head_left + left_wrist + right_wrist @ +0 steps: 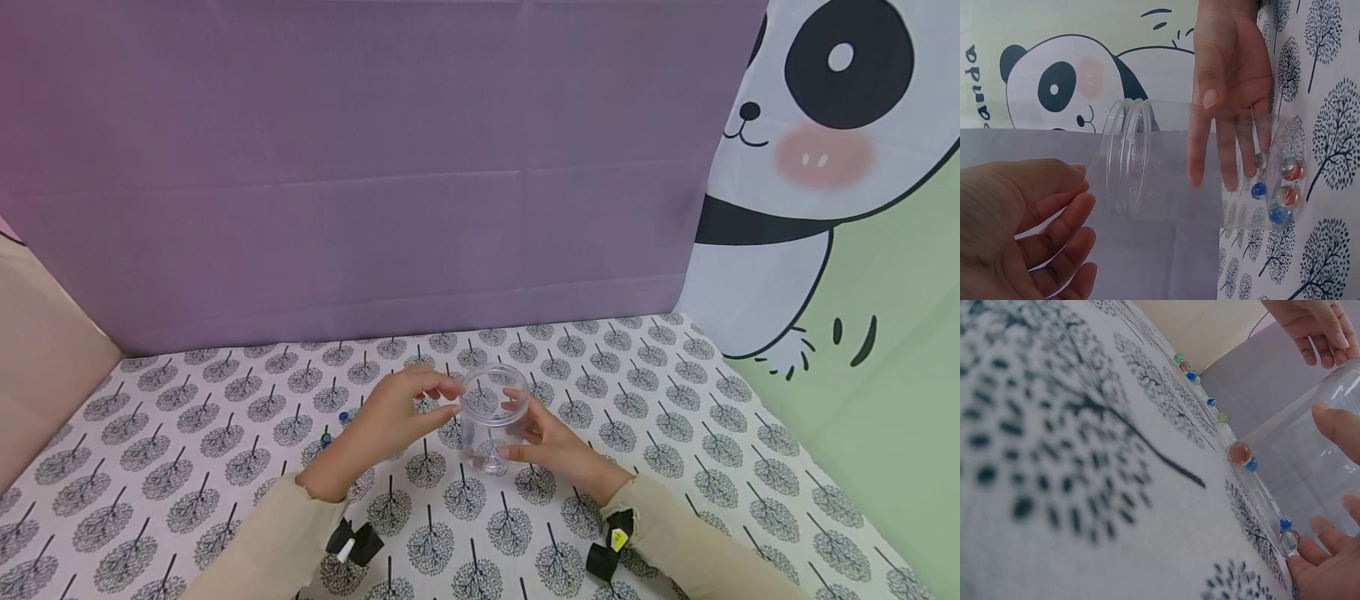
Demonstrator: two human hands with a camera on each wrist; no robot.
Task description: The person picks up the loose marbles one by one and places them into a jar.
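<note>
A clear plastic jar (480, 437) with a ringed neck stands upright in the middle of the cloth. My right hand (551, 446) holds its side, the fingers around the wall. At the jar's bottom lie several glass marbles, among them a blue marble (1280, 214) and an orange-streaked marble (1292, 169). My left hand (397, 408) hovers by the jar's rim, its fingers loosely bent and the thumb near the forefinger. Nothing shows between those fingertips in the left wrist view. Whether the fingertips touch the rim, I cannot tell.
On the cloth left of the jar lie several loose marbles, including a blue one (343, 417) and a green one (326, 439), partly behind my left forearm. A tree-print cloth (615, 500) covers the table. A purple curtain (375, 183) hangs behind; a panda-printed sheet (787, 283) stands right.
</note>
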